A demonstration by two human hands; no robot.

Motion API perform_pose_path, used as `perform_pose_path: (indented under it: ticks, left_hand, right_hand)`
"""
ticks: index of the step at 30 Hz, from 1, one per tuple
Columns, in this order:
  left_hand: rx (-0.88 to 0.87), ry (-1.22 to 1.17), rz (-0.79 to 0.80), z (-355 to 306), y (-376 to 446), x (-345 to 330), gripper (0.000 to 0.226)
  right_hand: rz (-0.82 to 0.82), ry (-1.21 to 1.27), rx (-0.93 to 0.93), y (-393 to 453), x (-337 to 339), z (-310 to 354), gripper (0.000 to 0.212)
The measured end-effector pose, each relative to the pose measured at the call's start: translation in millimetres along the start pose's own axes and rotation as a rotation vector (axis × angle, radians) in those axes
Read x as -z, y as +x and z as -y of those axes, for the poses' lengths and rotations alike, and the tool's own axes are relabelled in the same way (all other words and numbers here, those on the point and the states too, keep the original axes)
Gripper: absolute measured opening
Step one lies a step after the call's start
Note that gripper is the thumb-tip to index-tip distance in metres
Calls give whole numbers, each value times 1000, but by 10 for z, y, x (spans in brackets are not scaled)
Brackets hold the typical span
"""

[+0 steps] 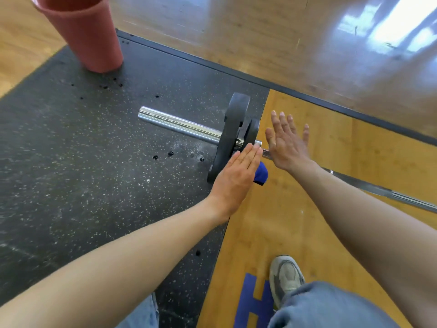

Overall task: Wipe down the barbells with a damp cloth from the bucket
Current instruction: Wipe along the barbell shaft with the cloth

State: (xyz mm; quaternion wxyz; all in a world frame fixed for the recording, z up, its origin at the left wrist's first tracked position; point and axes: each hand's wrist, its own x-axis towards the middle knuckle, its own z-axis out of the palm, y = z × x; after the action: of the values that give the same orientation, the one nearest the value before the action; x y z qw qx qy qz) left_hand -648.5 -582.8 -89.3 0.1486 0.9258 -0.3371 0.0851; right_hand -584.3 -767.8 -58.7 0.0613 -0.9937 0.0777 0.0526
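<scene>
One barbell (179, 125) lies across a black rubber mat (82, 150) & wood platform (319, 209), two black plates (233, 136) on its chrome sleeve, thin shaft running off to the right. Red bucket (87, 36) stands on the mat, well apart, w/ dark drips on the rubber nearby. Left hand (236, 178), fingers straight, presses a blue cloth (261, 174) against the shaft just beside the inner plate. Right hand (287, 144) hovers flat & spread, holding nothing. Judging by this, wiping is underway; most of the bar probably left.
</scene>
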Motion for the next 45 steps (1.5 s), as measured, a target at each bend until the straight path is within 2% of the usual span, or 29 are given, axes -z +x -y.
perform_pose_path:
  ticks: [6,11,15,20,24,26,30,38,42,45]
  left_hand:
    - [-25,-26,-29,256,-183,760,80]
    - [32,43,-15,632,-403,1133,83]
    - [158,37,41,1012,-528,1134,89]
    - [324,25,175,1413,-627,935,92]
    - [436,-25,233,1573,-645,755,97]
    - [453,-45,239,1612,-505,723,96]
    - [429,17,245,1632,-138,664,100]
    - [292,73,327,1388,422,10,99]
    - [236,116,264,1353,490,-375,81]
    - [120,123,236,1548,280,-480,74]
  right_hand:
    - [-59,17,-14,-282,564,699,60]
    - [-55,19,17,-407,709,1300,61]
    - [-31,40,44,-426,561,1613,59]
    - [-131,-15,99,-294,300,1701,58]
    - [-197,37,-19,-85,255,1587,64]
    - [-158,63,-43,110,294,1571,65]
    - [-30,173,-123,259,170,1551,70]
    - [-238,200,-101,292,-85,1482,63]
    - [-316,232,-100,348,-158,1450,62]
    - [-335,252,-110,415,-168,1444,66]
